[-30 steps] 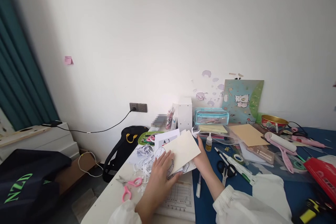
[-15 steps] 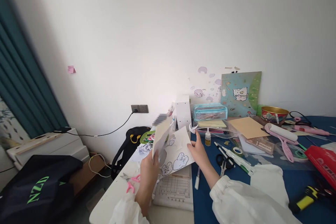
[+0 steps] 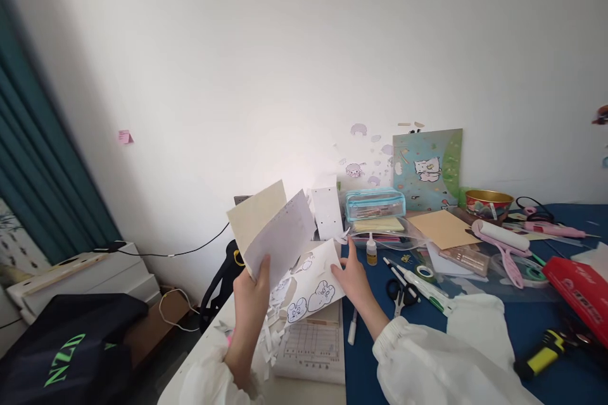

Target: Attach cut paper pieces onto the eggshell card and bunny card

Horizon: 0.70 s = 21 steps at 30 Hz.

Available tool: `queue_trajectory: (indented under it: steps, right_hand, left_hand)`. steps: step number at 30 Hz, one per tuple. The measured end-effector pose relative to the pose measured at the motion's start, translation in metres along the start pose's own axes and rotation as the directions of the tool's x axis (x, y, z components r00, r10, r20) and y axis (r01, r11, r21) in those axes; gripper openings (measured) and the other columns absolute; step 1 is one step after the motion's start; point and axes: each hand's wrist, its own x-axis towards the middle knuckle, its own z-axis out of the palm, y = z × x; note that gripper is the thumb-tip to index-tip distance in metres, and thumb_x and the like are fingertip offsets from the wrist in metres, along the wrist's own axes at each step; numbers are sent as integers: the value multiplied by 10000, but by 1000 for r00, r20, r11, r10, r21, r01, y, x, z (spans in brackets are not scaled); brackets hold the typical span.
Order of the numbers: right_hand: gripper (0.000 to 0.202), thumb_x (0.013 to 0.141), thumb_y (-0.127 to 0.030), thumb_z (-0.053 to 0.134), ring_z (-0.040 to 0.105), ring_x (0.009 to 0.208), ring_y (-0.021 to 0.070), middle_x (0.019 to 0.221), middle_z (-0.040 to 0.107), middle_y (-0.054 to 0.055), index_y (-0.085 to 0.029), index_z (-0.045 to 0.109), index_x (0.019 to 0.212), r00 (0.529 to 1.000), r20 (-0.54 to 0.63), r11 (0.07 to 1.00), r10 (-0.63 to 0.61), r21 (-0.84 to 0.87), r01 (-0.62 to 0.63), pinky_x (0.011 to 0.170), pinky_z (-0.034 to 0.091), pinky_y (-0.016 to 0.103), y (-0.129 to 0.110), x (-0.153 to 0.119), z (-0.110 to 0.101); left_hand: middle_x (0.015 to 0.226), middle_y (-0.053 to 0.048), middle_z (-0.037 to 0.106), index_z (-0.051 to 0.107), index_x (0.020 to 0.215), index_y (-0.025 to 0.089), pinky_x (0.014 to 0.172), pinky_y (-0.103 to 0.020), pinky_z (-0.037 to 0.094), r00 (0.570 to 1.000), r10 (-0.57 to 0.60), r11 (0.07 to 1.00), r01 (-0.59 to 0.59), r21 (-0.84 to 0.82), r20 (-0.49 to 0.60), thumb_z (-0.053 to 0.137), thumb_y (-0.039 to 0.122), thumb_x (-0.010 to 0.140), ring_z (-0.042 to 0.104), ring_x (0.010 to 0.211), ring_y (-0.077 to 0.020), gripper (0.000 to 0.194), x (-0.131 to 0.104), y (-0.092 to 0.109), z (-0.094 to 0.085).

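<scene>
Two blank sheets, one cream (image 3: 254,212) and one greyish white (image 3: 285,234), are pinched in my left hand (image 3: 251,294), fanned apart and raised above the white table. My right hand (image 3: 352,275) grips the right edge of a white sheet with outlined cartoon drawings (image 3: 322,296), its index finger pointing up. A small curled white scrap (image 3: 342,237) is by that fingertip. Below the drawing sheet lies a printed form (image 3: 311,351). White paper strips (image 3: 270,342) hang or lie between my hands.
Black scissors (image 3: 401,294), a glue bottle (image 3: 371,250), green-white tape (image 3: 424,273) and a white pen (image 3: 353,328) lie on the blue cloth (image 3: 368,367). Behind are a clear pencil case (image 3: 375,205) and a white box (image 3: 327,209). A pink roller (image 3: 503,240) and red packet (image 3: 577,294) are right.
My left hand has moved left with its sheets, which are now spread and turned to show their faces. Paper strips show between the hands. The view has shifted slightly.
</scene>
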Motion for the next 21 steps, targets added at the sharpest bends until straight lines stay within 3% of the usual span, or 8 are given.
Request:
queue_trajectory:
  steps: [3,6,10,14,16,18,21]
  right_hand:
    - [916,775,-212,538,677,800,255,995,713,97,-155,-6,1510,1000,-11,999,-26,-43,25,608,448,291,1,0,0]
    - [903,782,-192,531,675,815,254,956,714,91,-154,-5,1508,999,-8,995,-37,-94,36,631,449,292,2,0,0]
    - [872,777,-170,536,661,910,287,960,707,112,-116,52,1500,1000,-3,983,-19,-184,18,736,446,337,2,1,2]
    - [818,751,-136,574,635,1022,311,948,708,107,-123,188,1472,1000,-15,964,0,-265,-4,846,422,373,1,5,6]
    - [822,749,-137,601,638,1014,310,962,703,106,-124,197,1465,1000,-17,957,9,-289,-14,856,432,385,2,8,9]
    - [781,775,-152,623,634,1011,288,995,688,97,-142,233,1451,1000,-20,952,16,-306,-22,868,448,401,3,10,11]
    - [464,874,-270,599,617,998,234,1143,616,91,-173,460,1305,1000,-12,946,5,-323,-9,852,495,429,2,12,7]
  left_hand:
    - [988,-168,722,661,975,95,701,-364,552,1000,-2,997,4,-80,25,536,485,811,678,925,-323,441,9,7,-4]
    - [1055,-190,709,635,1069,63,729,-347,568,998,21,993,-14,-118,55,521,452,827,691,929,-290,471,18,13,-7]
    - [919,-152,740,650,1025,73,658,-309,569,986,124,991,-117,-64,109,499,410,837,710,781,-248,414,30,35,-11]
    - [681,-114,697,664,800,99,521,-326,509,923,337,927,-359,103,187,493,436,827,668,646,-297,379,44,85,7]
    - [657,-103,678,673,817,113,612,-359,514,827,482,831,-536,148,289,437,380,870,666,713,-320,360,48,114,34]
    - [865,-91,718,656,1038,165,760,-376,509,672,598,696,-706,132,437,463,213,855,661,892,-312,270,45,140,72]
    - [1270,-104,602,555,1233,196,914,-402,465,424,657,507,-860,51,624,481,33,826,556,1159,-283,445,24,160,142]
